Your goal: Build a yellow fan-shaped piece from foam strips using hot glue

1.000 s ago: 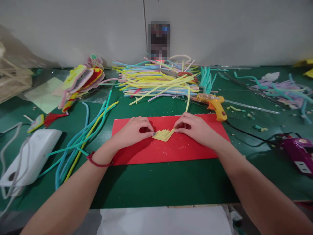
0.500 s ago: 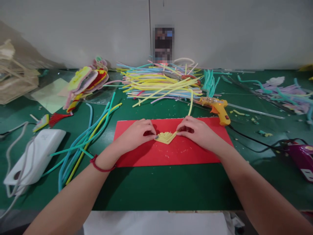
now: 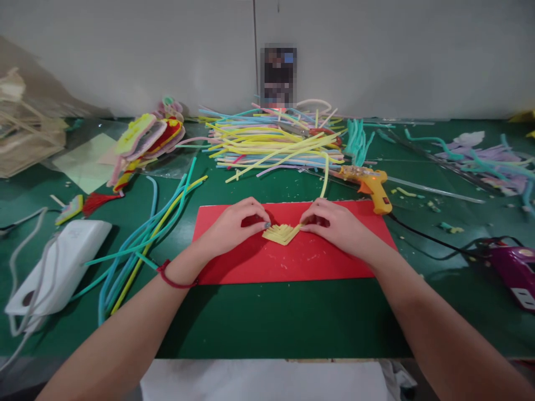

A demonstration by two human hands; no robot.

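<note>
A small pale-yellow V-shaped piece (image 3: 285,235), made of nested bent strips that look like pipe cleaners, lies on a red board (image 3: 288,270). My left hand (image 3: 244,224) has thumb and forefinger pinched together at the upper left edge of the piece. At its right corner, my right hand (image 3: 332,225) pinches the outermost strip. The strip's long free end (image 3: 326,175) rises behind that hand towards the back of the table; the part in between is hidden by the fingers.
Many coloured pipe cleaners (image 3: 271,136) are heaped at the back. A yellow hot glue gun (image 3: 374,186) lies right of the board, its black cord running to a purple device (image 3: 512,273). Loose blue and yellow stems (image 3: 152,234) and a white power strip (image 3: 62,267) lie left.
My left hand has lifted slightly, its fingertips shifting from the left corner of the yellow piece to its upper left edge. My right hand keeps its pinch with hardly any movement.
</note>
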